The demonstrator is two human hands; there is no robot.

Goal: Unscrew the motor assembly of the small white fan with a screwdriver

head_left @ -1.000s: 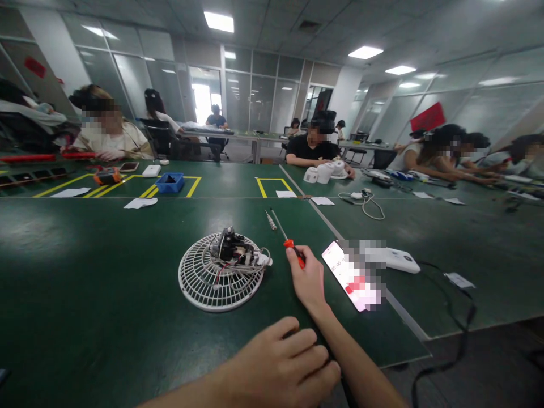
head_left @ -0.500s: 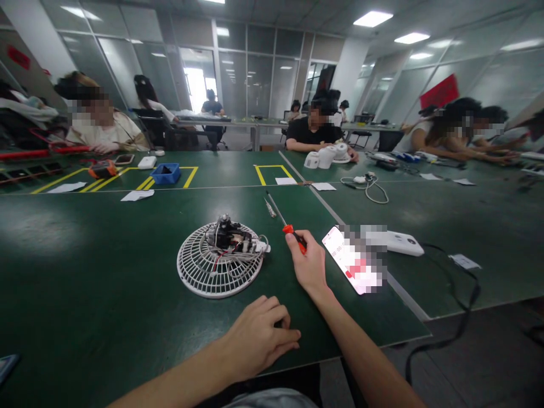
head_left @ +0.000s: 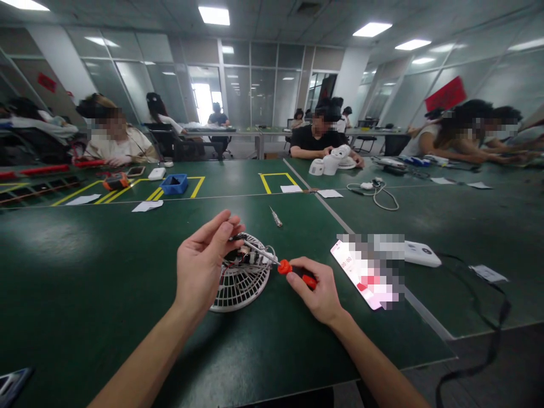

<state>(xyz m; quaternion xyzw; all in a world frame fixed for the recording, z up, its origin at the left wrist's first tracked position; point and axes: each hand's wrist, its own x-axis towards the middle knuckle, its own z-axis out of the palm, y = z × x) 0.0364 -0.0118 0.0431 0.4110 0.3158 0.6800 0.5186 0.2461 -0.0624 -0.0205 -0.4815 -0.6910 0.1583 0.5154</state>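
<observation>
My right hand (head_left: 317, 286) is wrapped round the red and black handle of a screwdriver (head_left: 284, 267), whose metal shaft points up and left. My left hand (head_left: 206, 255) is raised by the screwdriver's tip, thumb and fingers drawn together; whatever they pinch is hidden. Below and behind both hands, a round white fan grille (head_left: 242, 292) lies on the green table. A motor assembly (head_left: 249, 256) with wires rests on the grille, partly covered by my left hand and the shaft. Beyond it lies a small, slim clear-handled screwdriver (head_left: 276, 217).
A lit phone (head_left: 361, 272) lies right of my right hand, near a white power bank (head_left: 420, 253) with a dark cable. Farther off are a blue bin (head_left: 174, 184), paper slips (head_left: 147, 206), a white cable (head_left: 385, 195) and a co-worker (head_left: 318, 136) handling white parts.
My left hand has risen from the table's near edge to the motor and screwdriver tip. My right hand has lowered slightly, tilting the screwdriver further left over the motor. The view has tipped up.
</observation>
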